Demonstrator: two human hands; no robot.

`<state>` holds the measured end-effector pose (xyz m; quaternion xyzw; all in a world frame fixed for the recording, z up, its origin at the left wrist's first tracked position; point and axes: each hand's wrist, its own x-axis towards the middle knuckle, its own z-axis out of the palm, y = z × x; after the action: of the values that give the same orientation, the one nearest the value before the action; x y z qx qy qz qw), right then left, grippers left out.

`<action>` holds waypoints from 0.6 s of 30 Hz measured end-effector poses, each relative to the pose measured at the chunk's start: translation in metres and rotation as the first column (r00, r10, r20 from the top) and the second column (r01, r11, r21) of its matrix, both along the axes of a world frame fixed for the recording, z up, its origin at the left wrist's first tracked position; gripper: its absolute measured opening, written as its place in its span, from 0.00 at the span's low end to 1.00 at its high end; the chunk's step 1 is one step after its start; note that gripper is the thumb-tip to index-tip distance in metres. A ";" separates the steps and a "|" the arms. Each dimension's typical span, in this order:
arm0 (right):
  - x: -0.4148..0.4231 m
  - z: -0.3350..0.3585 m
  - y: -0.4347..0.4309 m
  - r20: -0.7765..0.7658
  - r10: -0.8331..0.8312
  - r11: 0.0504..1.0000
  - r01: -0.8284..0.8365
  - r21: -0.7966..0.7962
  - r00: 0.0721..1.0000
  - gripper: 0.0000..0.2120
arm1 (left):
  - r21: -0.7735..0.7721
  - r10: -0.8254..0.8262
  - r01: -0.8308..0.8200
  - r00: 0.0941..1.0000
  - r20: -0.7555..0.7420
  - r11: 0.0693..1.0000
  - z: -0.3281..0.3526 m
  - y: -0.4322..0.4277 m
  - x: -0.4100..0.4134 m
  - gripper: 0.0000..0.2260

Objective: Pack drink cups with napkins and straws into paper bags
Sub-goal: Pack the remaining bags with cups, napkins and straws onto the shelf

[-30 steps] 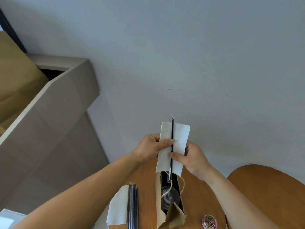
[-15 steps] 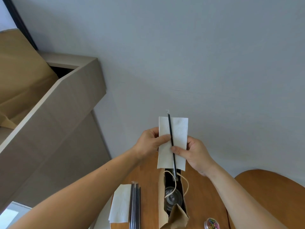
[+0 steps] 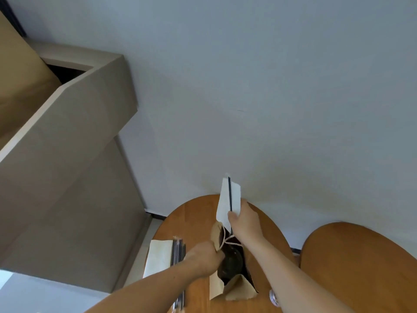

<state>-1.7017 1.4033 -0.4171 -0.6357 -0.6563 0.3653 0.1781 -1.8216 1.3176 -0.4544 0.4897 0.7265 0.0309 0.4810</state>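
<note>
Brown paper bag (image 3: 228,288) stands open on the wooden table (image 3: 194,218), lower centre of the head view, a dark cup (image 3: 230,260) seated inside. Our left hand (image 3: 200,258) grips the bag's left rim, fingers curled, holding the mouth open. Just above, our right hand (image 3: 244,220) pinches a white napkin (image 3: 225,199) and a thin black straw (image 3: 230,193) together at their lower ends. We judge both light, the napkin limp and the straw stiff but slippery, so we should keep the pinch low and firm while sliding them in beside the cup
</note>
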 end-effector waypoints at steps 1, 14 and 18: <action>0.005 -0.001 -0.005 0.032 0.026 1.000 -0.026 -0.018 0.999 0.17 | 0.002 0.013 -0.013 1.000 0.009 1.000 0.000 0.000 -0.001 0.15; 0.030 -0.026 -0.042 0.312 0.388 0.887 -0.260 -0.381 0.867 0.12 | -0.031 0.175 -0.173 0.945 0.277 0.984 -0.006 -0.013 0.006 0.16; 0.038 -0.054 -0.039 0.152 0.334 0.841 -0.222 -0.493 0.930 0.06 | -0.040 0.231 -0.229 0.930 0.285 0.973 -0.006 -0.021 -0.001 0.17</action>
<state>-1.6641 1.3643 -0.4712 -0.5951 -0.6509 0.4576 -0.1133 -1.8231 1.2967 -0.4600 0.3901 0.7012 0.1556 0.5762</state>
